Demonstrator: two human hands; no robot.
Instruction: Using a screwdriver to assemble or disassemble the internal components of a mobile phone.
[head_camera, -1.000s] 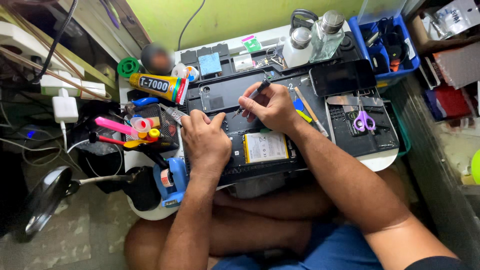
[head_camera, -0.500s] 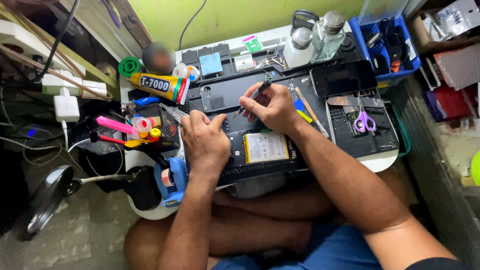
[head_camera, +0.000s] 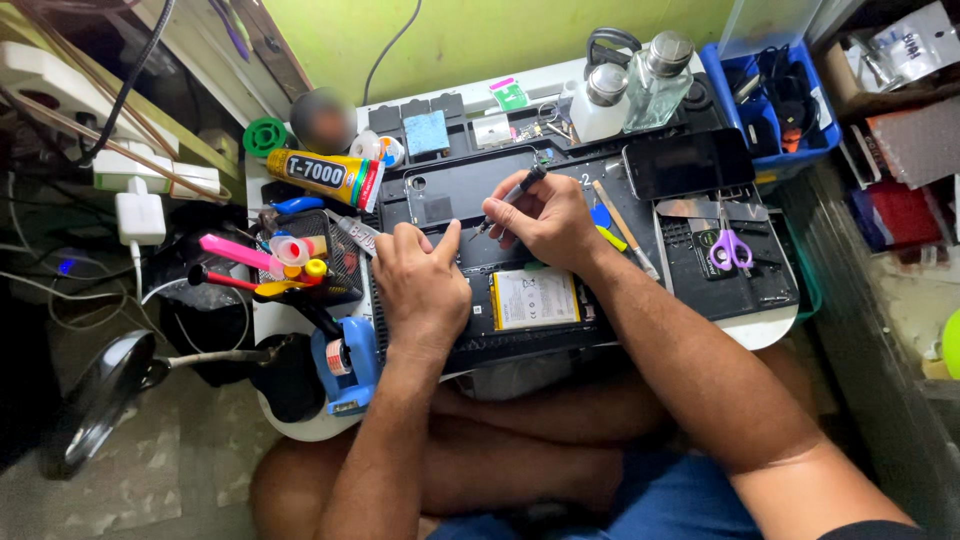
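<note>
While gripped: screwdriver (head_camera: 512, 193), R hand (head_camera: 545, 222).

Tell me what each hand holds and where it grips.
The right hand grips a thin dark screwdriver along its shaft. The left hand holds nothing and rests on the opened phone.

Left hand (head_camera: 422, 285): palm down, fingers curled, thumb spread toward the right hand, forearm running straight up from below. Right hand (head_camera: 545, 220): just beside the left hand, fingers pinched closed in a pen-style grip, wrist bent, forearm entering diagonally from lower right.
</note>
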